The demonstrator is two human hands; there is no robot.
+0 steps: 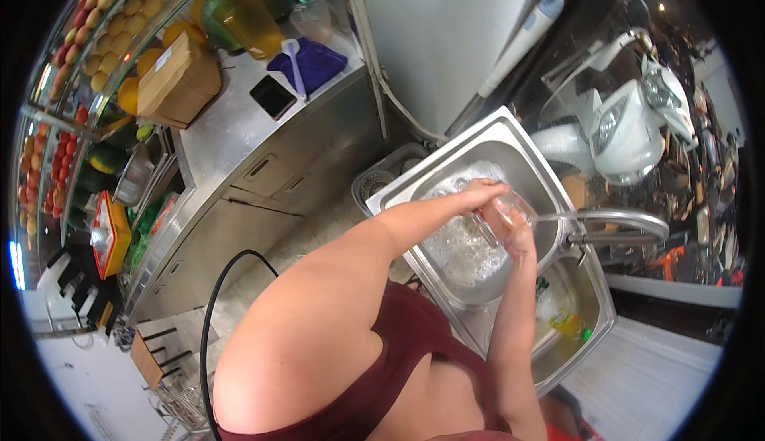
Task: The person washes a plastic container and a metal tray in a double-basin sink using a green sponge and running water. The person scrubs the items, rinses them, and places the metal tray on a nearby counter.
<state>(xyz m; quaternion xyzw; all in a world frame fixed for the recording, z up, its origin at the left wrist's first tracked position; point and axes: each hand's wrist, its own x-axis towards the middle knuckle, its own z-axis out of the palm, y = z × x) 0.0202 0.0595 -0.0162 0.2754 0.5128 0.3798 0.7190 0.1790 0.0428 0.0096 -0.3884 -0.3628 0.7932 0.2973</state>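
Over the soapy basin of a steel double sink [442, 172], my left hand [483, 195] and my right hand [519, 238] hold a clear, see-through container [499, 217] between them. The left hand is at its upper left side, the right hand at its lower right. Water from the curved faucet [621, 217] runs onto the container and the right hand. White suds and water [466, 256] lie in the basin below; what is under them is hidden. In the second basin are a yellow bottle with a green cap [565, 323] and some suds.
A grey plastic tub [364, 187] stands left of the sink. On the steel counter [224, 118] are a cardboard box [182, 82], a phone [273, 97], a purple cloth [326, 64] with a light spatula, and a pitcher [254, 25]. Parked scooters [627, 130] show beyond the glass.
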